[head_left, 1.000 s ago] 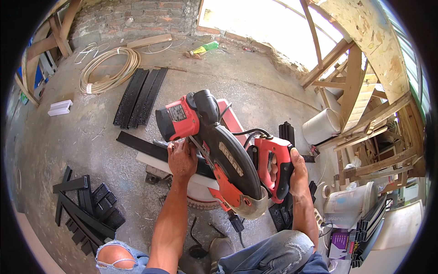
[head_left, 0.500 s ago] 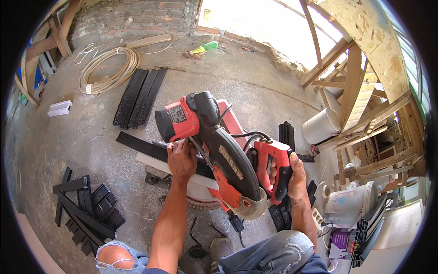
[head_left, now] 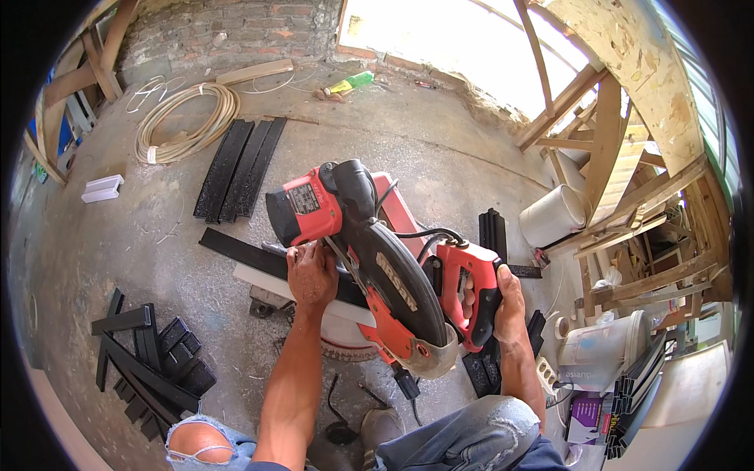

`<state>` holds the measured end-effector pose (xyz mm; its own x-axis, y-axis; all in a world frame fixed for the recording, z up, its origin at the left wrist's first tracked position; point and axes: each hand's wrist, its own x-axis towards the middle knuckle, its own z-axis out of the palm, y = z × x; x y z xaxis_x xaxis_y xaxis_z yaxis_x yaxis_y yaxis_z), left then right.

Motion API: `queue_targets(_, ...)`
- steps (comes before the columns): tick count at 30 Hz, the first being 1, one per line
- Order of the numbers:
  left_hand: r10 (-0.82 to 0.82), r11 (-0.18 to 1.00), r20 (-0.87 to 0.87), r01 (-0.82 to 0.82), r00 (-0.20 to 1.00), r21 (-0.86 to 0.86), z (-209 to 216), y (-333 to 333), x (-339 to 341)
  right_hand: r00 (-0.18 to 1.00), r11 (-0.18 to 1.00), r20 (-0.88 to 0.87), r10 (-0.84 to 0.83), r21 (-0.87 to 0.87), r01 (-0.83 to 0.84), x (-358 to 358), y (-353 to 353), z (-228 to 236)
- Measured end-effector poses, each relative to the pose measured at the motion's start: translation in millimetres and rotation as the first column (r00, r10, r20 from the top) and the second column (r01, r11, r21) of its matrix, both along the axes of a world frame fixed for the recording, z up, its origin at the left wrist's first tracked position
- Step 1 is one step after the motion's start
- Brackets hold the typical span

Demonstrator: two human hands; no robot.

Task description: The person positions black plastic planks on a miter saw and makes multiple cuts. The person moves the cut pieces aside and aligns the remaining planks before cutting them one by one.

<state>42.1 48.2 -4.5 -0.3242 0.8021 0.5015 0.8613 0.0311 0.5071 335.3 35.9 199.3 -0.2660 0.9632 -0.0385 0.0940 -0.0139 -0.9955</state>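
Observation:
A red and black miter saw (head_left: pixel 400 275) stands on the floor before my knees, its head tilted. My right hand (head_left: pixel 511 304) wraps round the saw's red D-shaped handle (head_left: pixel 478 259), fingers through the loop. My left hand (head_left: pixel 312 273) is closed over a long black profile bar (head_left: pixel 242 251) lying across the saw's base, close below the red motor housing (head_left: pixel 305 206). The bar's left end sticks out past the base; part of it is hidden by my hand and the blade guard. The blade's cutting edge is hidden from this view.
Cut black pieces (head_left: pixel 153 357) lie in a heap at the left, and longer black bars (head_left: pixel 239 169) lie beyond the saw. A coil of hose (head_left: pixel 188 122), a green bottle (head_left: pixel 352 82), a white bucket (head_left: pixel 554 216) and a power strip (head_left: pixel 547 375) are on the floor.

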Motion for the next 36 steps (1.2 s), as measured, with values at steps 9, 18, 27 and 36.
queue_targets(9,-0.007,1.000,0.003,0.007,1.000,0.021,0.2,-0.4,0.2,1.000,1.000,0.011,-0.002,-0.003,0.002,-1.0,5.4,1.4)
queue_targets(18,-0.003,1.000,-0.023,0.003,1.000,0.014,-4.5,0.9,-1.8,1.000,1.000,-0.005,-0.006,-0.026,0.006,-7.6,10.2,8.5)
queue_targets(27,0.000,1.000,-0.012,0.000,1.000,0.015,-0.7,-0.5,-1.2,1.000,0.999,-0.006,-0.029,-0.034,0.029,-12.2,12.8,13.0)
queue_targets(36,-0.007,1.000,-0.015,0.007,1.000,-0.024,2.4,-1.8,-0.8,0.999,0.999,-0.029,-0.021,-0.049,0.019,-15.2,17.0,19.4)
